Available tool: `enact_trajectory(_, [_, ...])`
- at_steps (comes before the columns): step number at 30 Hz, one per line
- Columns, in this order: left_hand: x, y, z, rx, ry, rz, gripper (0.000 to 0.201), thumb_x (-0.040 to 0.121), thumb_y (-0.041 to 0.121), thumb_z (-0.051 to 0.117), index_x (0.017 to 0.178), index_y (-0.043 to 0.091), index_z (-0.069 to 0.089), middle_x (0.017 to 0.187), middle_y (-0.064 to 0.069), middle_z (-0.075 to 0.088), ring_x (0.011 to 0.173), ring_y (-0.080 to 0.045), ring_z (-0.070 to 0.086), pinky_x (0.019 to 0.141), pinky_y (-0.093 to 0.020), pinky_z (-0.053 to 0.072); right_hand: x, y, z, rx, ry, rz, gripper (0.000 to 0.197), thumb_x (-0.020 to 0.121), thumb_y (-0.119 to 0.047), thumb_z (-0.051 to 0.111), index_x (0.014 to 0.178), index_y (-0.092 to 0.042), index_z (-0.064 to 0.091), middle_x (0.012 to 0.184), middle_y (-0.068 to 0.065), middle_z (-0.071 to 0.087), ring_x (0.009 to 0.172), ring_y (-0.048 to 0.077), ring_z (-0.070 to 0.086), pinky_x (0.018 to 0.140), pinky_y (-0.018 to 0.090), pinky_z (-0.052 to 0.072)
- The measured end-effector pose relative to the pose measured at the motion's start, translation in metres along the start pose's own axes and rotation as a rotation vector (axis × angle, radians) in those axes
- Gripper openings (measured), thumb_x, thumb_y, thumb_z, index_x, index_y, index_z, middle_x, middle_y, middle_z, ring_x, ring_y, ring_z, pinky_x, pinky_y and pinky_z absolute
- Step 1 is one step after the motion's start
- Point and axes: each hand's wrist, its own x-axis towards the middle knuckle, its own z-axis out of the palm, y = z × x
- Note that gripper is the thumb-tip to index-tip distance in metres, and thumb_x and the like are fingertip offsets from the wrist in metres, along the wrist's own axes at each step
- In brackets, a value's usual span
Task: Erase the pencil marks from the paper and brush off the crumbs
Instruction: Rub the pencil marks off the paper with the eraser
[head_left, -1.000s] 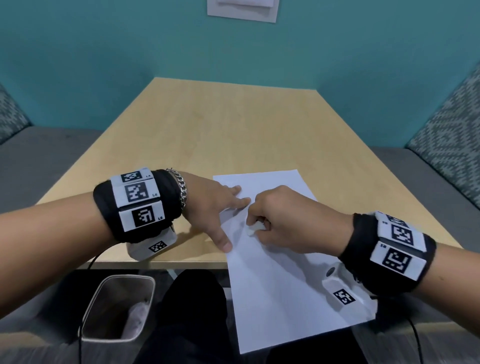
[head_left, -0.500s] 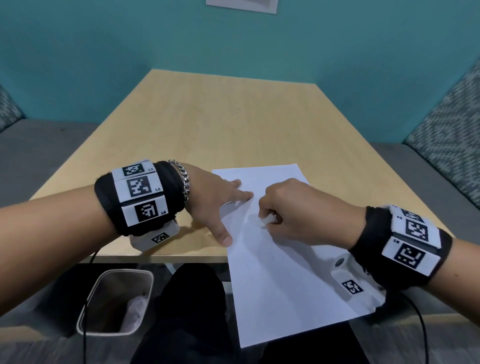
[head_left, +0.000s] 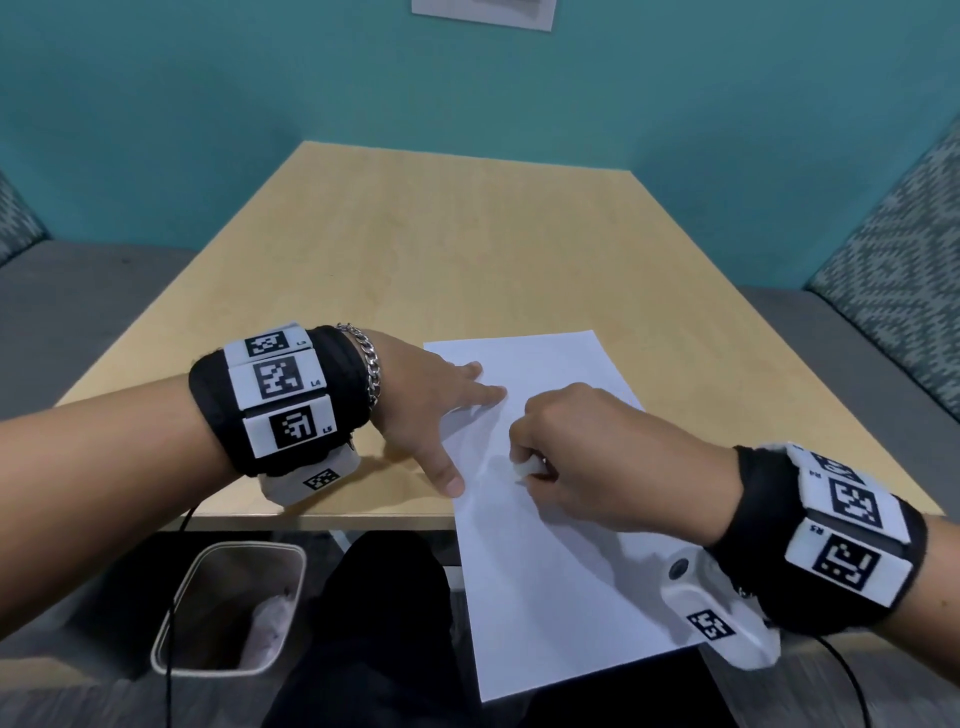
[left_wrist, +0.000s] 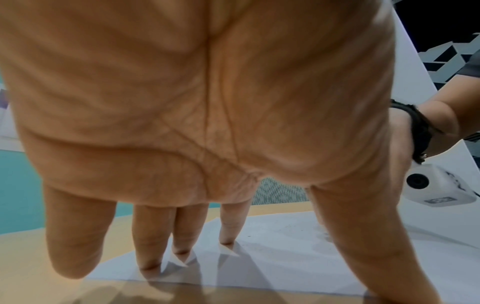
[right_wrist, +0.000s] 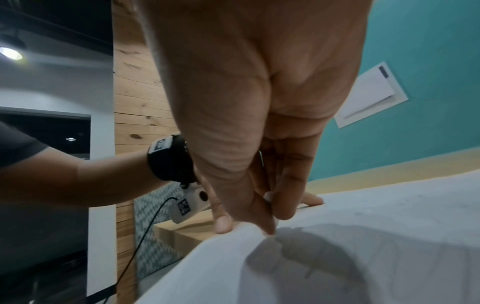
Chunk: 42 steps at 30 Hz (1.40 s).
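Pale wood makes up the table, and a white sheet of paper lies on its near right part, the sheet's near end hanging past the table's near edge. In the head view the left hand lies spread on the paper's far left corner, fingers straight and splayed wide, the thumb reaching toward the near side along the sheet's left edge. The right hand sits just right of it on the middle of the sheet, fingers curled tight around a small white eraser whose tip meets the paper. Both wrists wear black bands with black-and-white markers, and a chain bracelet circles the left wrist. Below the table's near edge at the left stands a waste bin with crumpled material inside. A teal wall rises beyond the table.

From the left wrist, the palm fills most of the picture. The straight fingers press their tips onto the paper, which creases into small folds under them, and the thumb runs down at the right. The little finger stands at the left, by the sheet's edge over the table.

From the right wrist, thumb and fingers pinch together pointing down at the paper, with a sliver of the white eraser showing between them. Faint grey marks speckle the sheet at the far right. The left hand's thumb presses the paper's edge just behind.
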Motion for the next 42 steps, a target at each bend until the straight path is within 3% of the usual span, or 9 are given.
enact_trajectory(6, [-0.002, 0.001, -0.001, 0.009, -0.005, 0.001, 0.124, 0.077, 0.079, 0.072, 0.163, 0.047, -0.011, 0.174, 0.011, -0.018, 0.161, -0.016, 0.014, 0.126, -0.047, 0.025, 0.001, 0.013, -0.003, -0.016, 0.036, 0.078, 0.005, 0.090, -0.021, 0.058, 0.087, -0.021, 0.062, 0.087, -0.005, 0.058, 0.083, 0.020, 0.052, 0.074, 0.038, 0.053])
enact_trajectory(12, [-0.003, 0.000, -0.001, -0.004, -0.008, 0.001, 0.130, 0.075, 0.080, 0.073, 0.163, 0.044, -0.016, 0.174, 0.013, -0.017, 0.161, -0.016, 0.018, 0.126, -0.045, 0.026, -0.005, 0.009, 0.003, 0.053, 0.046, 0.009, 0.017, 0.098, -0.029, 0.060, 0.114, -0.029, 0.066, 0.094, -0.012, 0.060, 0.088, 0.012, 0.050, 0.078, 0.028, 0.048])
enact_trajectory(16, [-0.008, 0.005, 0.000, 0.041, 0.032, -0.006, 0.125, 0.084, 0.076, 0.067, 0.164, 0.033, -0.019, 0.176, 0.002, -0.014, 0.162, -0.019, -0.008, 0.130, -0.050, 0.013, -0.015, 0.019, 0.004, 0.032, 0.078, 0.062, 0.008, 0.094, -0.023, 0.060, 0.098, -0.026, 0.066, 0.087, -0.013, 0.061, 0.084, 0.012, 0.056, 0.076, 0.032, 0.053])
enact_trajectory(18, [-0.010, 0.008, 0.000, 0.059, 0.019, -0.003, 0.119, 0.086, 0.080, 0.060, 0.165, 0.033, -0.018, 0.175, 0.000, -0.018, 0.162, -0.019, -0.011, 0.130, -0.051, 0.013, -0.017, 0.018, 0.005, 0.039, 0.061, 0.095, 0.009, 0.091, -0.020, 0.058, 0.094, -0.025, 0.065, 0.085, -0.012, 0.059, 0.083, 0.013, 0.057, 0.074, 0.034, 0.054])
enact_trajectory(23, [-0.010, 0.014, 0.004, 0.045, 0.003, 0.014, 0.124, 0.081, 0.087, 0.058, 0.165, 0.033, -0.015, 0.175, 0.000, -0.019, 0.162, -0.019, 0.007, 0.127, -0.049, 0.024, -0.011, 0.019, -0.003, 0.091, 0.049, 0.092, 0.007, 0.089, -0.025, 0.065, 0.096, -0.026, 0.068, 0.085, -0.013, 0.064, 0.083, 0.008, 0.059, 0.075, 0.036, 0.057])
enact_trajectory(27, [-0.009, 0.015, 0.004, 0.054, 0.004, 0.011, 0.124, 0.081, 0.085, 0.060, 0.165, 0.034, -0.016, 0.175, -0.002, -0.020, 0.163, -0.020, 0.006, 0.127, -0.049, 0.025, 0.005, 0.022, -0.005, 0.100, 0.087, 0.111, 0.025, 0.090, -0.024, 0.065, 0.114, -0.024, 0.073, 0.088, -0.014, 0.065, 0.085, 0.009, 0.057, 0.079, 0.031, 0.055])
enact_trajectory(33, [-0.001, 0.011, 0.008, 0.019, 0.027, 0.033, 0.127, 0.076, 0.087, 0.064, 0.166, 0.036, -0.011, 0.175, -0.005, -0.016, 0.162, -0.021, 0.011, 0.125, -0.048, 0.029, 0.009, 0.002, 0.003, 0.118, 0.033, 0.006, 0.018, 0.091, -0.026, 0.065, 0.107, -0.025, 0.073, 0.083, -0.014, 0.056, 0.083, 0.011, 0.053, 0.076, 0.030, 0.051])
enact_trajectory(37, [0.002, 0.007, 0.012, -0.002, 0.050, 0.034, 0.131, 0.072, 0.091, 0.064, 0.166, 0.037, -0.008, 0.176, 0.001, -0.015, 0.162, -0.019, 0.012, 0.125, -0.047, 0.028, 0.019, 0.014, 0.000, 0.084, 0.078, 0.068, 0.021, 0.090, -0.026, 0.067, 0.110, -0.023, 0.073, 0.084, -0.012, 0.054, 0.087, 0.016, 0.056, 0.077, 0.031, 0.051])
enact_trajectory(42, [0.007, -0.001, 0.016, -0.048, 0.091, 0.064, 0.133, 0.056, 0.098, 0.063, 0.162, 0.036, 0.013, 0.177, 0.003, -0.003, 0.157, -0.018, 0.028, 0.120, -0.044, 0.036, 0.019, 0.004, 0.003, 0.109, 0.023, -0.031, 0.023, 0.091, -0.029, 0.068, 0.113, -0.025, 0.073, 0.090, -0.008, 0.056, 0.085, 0.019, 0.061, 0.079, 0.035, 0.055])
